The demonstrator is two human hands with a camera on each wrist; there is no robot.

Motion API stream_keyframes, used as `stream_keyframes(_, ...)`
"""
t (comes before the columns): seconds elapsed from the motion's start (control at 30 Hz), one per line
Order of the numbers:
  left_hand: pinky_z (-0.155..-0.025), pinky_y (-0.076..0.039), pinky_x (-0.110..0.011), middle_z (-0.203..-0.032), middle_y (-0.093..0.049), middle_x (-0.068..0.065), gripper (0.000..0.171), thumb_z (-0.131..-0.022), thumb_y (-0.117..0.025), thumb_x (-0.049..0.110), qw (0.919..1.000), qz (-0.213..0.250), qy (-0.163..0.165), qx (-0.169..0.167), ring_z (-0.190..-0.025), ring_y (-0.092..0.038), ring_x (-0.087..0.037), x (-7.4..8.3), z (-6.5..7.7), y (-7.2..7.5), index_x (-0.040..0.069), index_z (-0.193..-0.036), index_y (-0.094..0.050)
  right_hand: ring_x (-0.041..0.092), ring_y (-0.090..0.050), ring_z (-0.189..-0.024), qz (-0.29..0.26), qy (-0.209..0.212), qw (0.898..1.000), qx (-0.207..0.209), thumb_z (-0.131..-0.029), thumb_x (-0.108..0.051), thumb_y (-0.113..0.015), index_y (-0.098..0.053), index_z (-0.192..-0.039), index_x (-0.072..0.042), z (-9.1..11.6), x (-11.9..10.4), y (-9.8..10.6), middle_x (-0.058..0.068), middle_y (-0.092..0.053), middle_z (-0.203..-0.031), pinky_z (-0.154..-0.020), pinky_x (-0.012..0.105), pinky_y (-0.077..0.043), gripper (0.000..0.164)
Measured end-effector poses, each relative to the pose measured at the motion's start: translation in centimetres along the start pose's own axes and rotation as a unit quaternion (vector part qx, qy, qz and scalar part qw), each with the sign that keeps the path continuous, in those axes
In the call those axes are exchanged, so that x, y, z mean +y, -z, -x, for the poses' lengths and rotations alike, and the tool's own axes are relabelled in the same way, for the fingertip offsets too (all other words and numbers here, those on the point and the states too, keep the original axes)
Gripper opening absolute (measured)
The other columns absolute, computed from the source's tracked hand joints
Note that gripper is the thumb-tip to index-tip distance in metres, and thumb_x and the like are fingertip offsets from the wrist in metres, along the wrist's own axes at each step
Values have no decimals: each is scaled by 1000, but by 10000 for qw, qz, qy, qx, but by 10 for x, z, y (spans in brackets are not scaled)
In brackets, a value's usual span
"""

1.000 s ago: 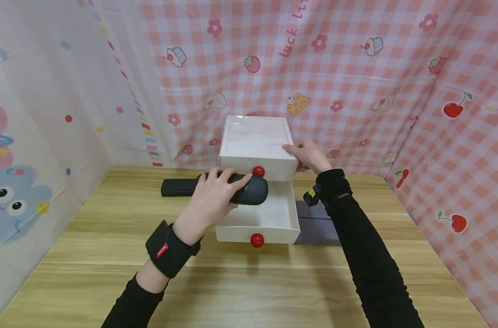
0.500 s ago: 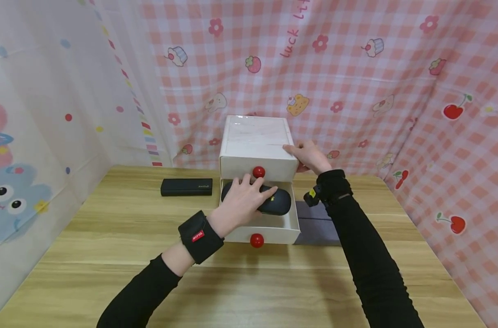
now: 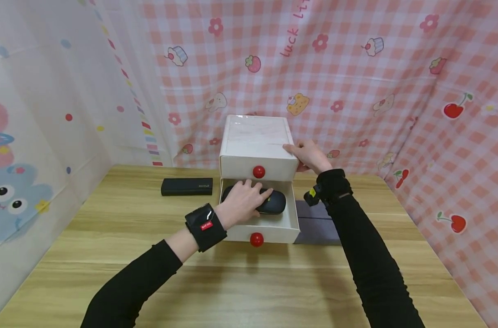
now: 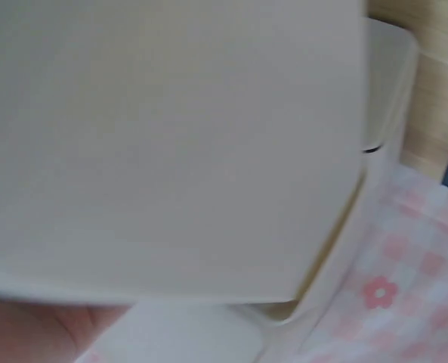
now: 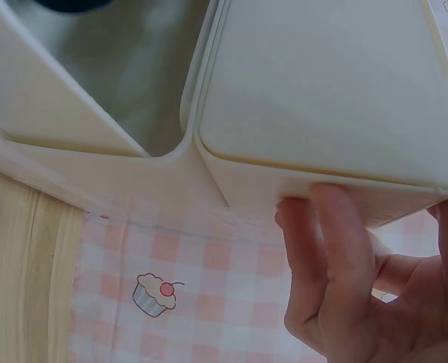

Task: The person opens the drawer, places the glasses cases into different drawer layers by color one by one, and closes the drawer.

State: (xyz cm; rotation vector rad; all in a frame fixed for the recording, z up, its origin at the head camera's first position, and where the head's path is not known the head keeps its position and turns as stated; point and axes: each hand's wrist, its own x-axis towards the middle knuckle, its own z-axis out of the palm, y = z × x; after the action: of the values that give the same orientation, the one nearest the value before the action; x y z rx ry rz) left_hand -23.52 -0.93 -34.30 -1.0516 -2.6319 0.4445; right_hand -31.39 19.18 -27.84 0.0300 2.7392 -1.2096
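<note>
The left hand (image 3: 242, 202) has its fingers curled over the dark case (image 3: 276, 203), under its palm in the lower drawer (image 3: 277, 235); the left wrist view shows a pale panel (image 4: 171, 151) instead. Farther right, the right hand (image 3: 312, 157) grips the white cabinet (image 3: 257, 136), fingers (image 5: 344, 249) against its side wall only in the right wrist view. A black box (image 3: 186, 187) lies left of the left hand.

Room above drawer (image 3: 275, 234) (pulled out), cabinet (image 3: 257, 136) behind
</note>
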Motion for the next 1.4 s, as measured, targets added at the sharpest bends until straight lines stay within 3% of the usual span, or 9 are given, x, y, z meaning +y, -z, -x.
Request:
stream_keyframes(0.27, -73, -51, -30, -114, -64, -5, 63, -78, -66, 48, 9990, 55, -43, 449, -96, -60, -22, -10, -4, -27, 20, -132, -50, 20, -60, -80, 28, 68, 10000, -50, -90, -49, -47, -51, -112, -3, 0, 1, -4, 16, -58, -106, -76, 36, -53, 52)
stream_keyframes(0.5, -67, -53, -28, -102, -68, -3, 46, -82, -65, 40, 9952, 157, 1, 968, -88, -63, -17, -15, -8, -31, 15, -120, -61, 20, -59, -82, -48, 37, 10000, -61, -91, -48, -46, -51, -112, -3, 1, 0, 0, 15, -57, -107, -74, 34, -54, 51)
stream_keyframes(0.7, -72, -53, -33, -106, -65, -8, 37, -83, -63, 14, 9921, 945, -19, 830, -90, -62, -22, -18, -10, -34, 9, -120, -61, 21, -59, -80, -12, 20, 10000, -31, -91, -49, -47, -51, -110, -3, 0, 0, 0, 15, -57, -106, -75, 35, -53, 50)
stream_keyframes(0.8, -72, -53, -34, -108, -64, -9, 38, -82, -61, 6, 9903, 1085, -17, 862, -91, -62, -23, -20, -11, -36, 9, -120, -60, 20, -59, -80, 16, 13, 10000, -23, -91, -48, -46, -51, -110, -2, -1, 1, 0, 15, -57, -106, -75, 35, -53, 50)
stream_keyframes(0.97, -62, -53, -33, -86, -67, -4, 18, -82, -59, 1, 9849, 895, -3, 1479, -74, -63, -18, -23, -11, -41, 8, -97, -65, 21, -58, -82, 17, 2, 10000, -26, -91, -48, -46, -51, -110, -2, -1, 2, 0, 16, -57, -108, -75, 35, -53, 50)
stream_keyframes(1.1, -59, -51, -29, -76, -66, -2, 8, -79, -68, 9, 9794, 979, 63, 1768, -68, -62, -14, -26, -10, -43, 10, -87, -66, 21, -58, -83, 39, 2, 10000, -19, -91, -48, -47, -51, -111, -2, -1, 3, 0, 15, -57, -108, -70, 31, -53, 51)
stream_keyframes(1.27, -56, -50, -26, -78, -69, 1, 17, -79, -70, 26, 9710, 1305, 145, 1998, -68, -65, -13, -29, -7, -44, 12, -89, -69, 21, -58, -83, 71, -4, 10000, -17, -91, -49, -47, -51, -112, -2, -1, 2, 0, 15, -57, -107, -65, 27, -52, 51)
stream_keyframes(1.4, -59, -50, -25, -80, -70, 4, 15, -82, -67, 30, 9600, 1777, 261, 2150, -70, -65, -10, -34, -3, -44, 15, -85, -69, 21, -58, -84, 72, -41, 10000, -4, -91, -49, -47, -51, -113, -3, -1, 1, 1, 15, -57, -108, -67, 28, -53, 51)
